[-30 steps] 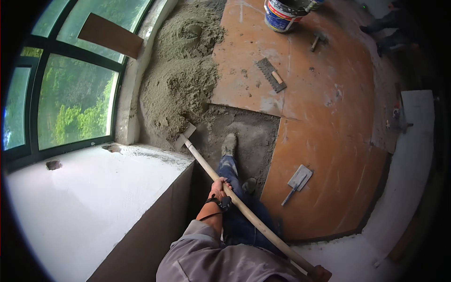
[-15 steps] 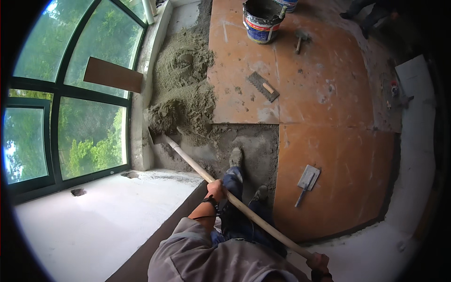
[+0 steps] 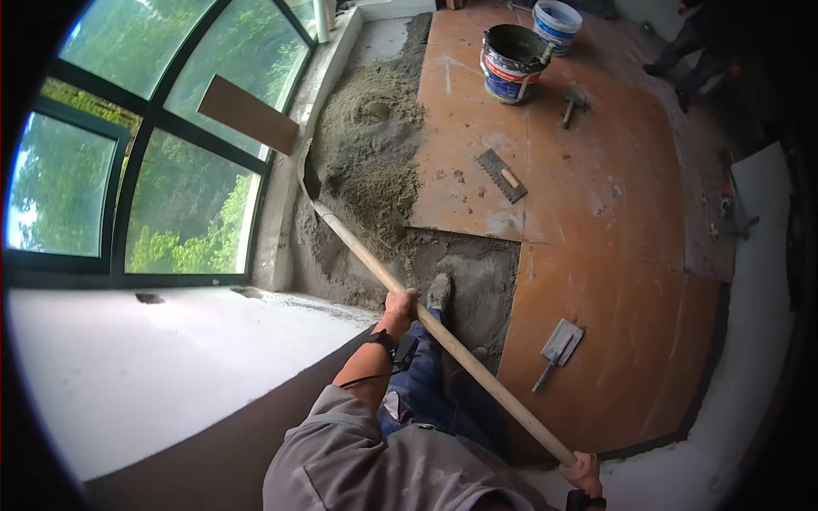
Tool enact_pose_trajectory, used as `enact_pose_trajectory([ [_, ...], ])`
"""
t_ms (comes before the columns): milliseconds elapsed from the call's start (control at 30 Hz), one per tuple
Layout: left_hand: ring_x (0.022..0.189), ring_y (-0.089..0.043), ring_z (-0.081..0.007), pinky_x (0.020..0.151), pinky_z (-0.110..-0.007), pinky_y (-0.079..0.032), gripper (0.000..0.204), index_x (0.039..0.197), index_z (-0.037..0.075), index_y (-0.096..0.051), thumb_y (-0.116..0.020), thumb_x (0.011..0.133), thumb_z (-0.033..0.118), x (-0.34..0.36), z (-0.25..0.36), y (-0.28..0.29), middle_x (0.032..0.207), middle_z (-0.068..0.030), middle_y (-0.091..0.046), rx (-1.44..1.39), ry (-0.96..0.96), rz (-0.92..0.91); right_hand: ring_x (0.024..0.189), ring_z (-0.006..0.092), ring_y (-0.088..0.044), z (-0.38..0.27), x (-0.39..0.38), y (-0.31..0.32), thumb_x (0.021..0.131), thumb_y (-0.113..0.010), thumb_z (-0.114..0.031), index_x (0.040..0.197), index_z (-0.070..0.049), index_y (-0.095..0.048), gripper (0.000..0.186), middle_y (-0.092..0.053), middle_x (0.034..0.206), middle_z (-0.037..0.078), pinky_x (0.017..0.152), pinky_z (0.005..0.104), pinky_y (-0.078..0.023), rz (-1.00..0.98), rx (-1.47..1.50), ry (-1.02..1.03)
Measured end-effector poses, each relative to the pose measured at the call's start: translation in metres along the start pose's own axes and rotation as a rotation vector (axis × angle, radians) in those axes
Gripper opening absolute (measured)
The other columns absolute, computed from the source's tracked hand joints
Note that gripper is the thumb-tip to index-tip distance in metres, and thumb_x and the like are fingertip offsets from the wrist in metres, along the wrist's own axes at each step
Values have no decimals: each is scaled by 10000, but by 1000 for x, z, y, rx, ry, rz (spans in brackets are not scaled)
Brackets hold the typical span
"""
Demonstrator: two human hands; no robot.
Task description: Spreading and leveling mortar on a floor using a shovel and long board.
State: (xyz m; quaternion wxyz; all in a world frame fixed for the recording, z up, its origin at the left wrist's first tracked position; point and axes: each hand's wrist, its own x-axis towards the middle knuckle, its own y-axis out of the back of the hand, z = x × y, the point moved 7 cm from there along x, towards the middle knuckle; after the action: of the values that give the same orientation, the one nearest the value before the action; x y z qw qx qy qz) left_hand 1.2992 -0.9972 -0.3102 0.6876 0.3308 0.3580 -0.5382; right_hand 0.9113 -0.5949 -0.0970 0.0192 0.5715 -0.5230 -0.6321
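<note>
Orange slabs [image 3: 626, 272] were down; mortar [image 3: 366, 170] along their left edge lay uncovered; left hand [image 3: 399, 310] and right hand [image 3: 582, 471] gripped a shovel [image 3: 460, 352]

Daylight enters through the windows [image 3: 192, 200], leaving the right dim.

The co-worker [image 3: 703, 47] is mostly lost in darkness; the shovel blade [image 3: 311, 180], almost edge-on, has its face largely hidden.

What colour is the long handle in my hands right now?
The long handle is pale tan; it shows best in the head view.
</note>
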Motion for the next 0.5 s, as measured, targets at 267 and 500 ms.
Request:
enact_pose_trajectory([
  [267,480,-488,-233,484,-380,-458,165,692,101,-458,-550,772,212,-2,-153,6,547,-58,-462,-401,433,20,458,325,-506,30,-79,67,714,-592,-302,595,-140,-502,221,-523,519,88,439,411,-405,339,11,296],
  [500,482,-437,-211,514,-378,-435,192,624,99,-397,-556,723,141,-26,-192,-61,525,-53,-405,-805,731,-264,475,351,-511,-90,-79,192,720,-547,-242,621,-125,-514,157,-535,537,99,437,420,-403,229,-699,66],
])
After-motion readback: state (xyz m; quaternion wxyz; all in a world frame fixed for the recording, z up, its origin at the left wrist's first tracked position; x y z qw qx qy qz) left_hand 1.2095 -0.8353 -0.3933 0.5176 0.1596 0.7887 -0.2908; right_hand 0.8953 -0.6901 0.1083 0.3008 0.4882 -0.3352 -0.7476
